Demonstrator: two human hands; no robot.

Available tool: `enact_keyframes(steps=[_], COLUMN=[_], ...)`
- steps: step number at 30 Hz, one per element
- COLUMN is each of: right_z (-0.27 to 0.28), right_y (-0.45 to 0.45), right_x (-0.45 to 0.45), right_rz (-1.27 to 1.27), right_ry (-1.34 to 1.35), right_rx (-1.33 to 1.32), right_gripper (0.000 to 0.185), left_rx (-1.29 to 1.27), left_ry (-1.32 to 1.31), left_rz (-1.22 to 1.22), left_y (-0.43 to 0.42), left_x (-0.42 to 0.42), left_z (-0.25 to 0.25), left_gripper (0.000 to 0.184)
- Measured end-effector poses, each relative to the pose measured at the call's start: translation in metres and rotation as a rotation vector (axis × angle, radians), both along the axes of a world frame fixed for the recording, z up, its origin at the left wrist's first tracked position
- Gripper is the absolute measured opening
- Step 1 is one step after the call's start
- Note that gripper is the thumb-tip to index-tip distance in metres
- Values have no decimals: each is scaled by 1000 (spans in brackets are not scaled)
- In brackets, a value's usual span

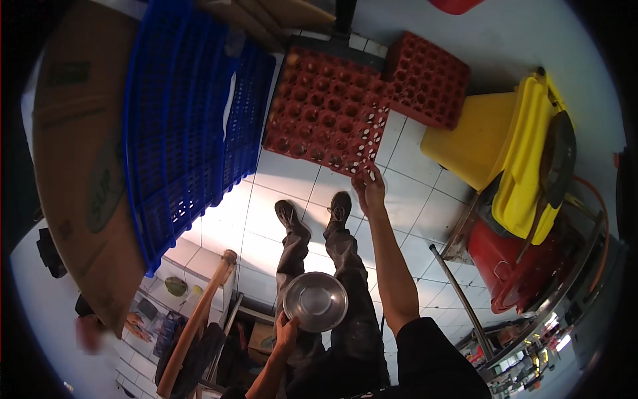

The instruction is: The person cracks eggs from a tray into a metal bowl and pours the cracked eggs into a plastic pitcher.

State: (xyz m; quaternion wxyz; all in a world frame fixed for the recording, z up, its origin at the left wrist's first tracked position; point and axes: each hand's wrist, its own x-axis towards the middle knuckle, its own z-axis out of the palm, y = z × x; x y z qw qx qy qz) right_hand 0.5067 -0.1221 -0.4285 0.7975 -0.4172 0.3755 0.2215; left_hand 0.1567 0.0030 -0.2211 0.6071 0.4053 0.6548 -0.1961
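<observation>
Steel gleams beneath a person's left fingers [288,324], clamped on the rim of a round, smooth-walled bowl [316,301] held over the legs. Farther forward, the right fingers [367,178] are together on the near corner of a red plastic egg tray [319,110], its face moulded into rows of rounded cups. Both holds look settled; the bowl shows bare metal inside, and the tray, judging by its place, has yet to part from its spot beyond the right fingers. Pale tiles [412,159] show through the tray's holes nearest those fingers, while cups farther off look dark; whether more trays lie beneath cannot be told. Ahead and to the right of the right fingers stands a second, blockier pile of red trays [428,80]. Directly right of them, a smooth yellow bin [472,136] leans above a glossy red tub [493,263]. Well to their left rises a ribbed, latticed blue crate [176,133], with creased brown cardboard [76,143] beyond it.
</observation>
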Motion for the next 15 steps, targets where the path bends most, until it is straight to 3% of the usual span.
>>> enact_keyframes(steps=[1, 12, 15], right_z=[8, 108, 87], right_y=[-1, -102, -167], right_x=[0, 58, 108], right_rz=[-13, -96, -41], right_ry=[-1, -174, -391], right_rx=[1, -206, -220], right_gripper=[25, 37, 23], left_rx=[18, 24, 21], left_ry=[52, -25, -26], left_rz=[-101, -120, -137], left_y=[1, 18, 21], left_x=[0, 1, 6], left_z=[2, -2, 0], left_gripper=[25, 27, 29])
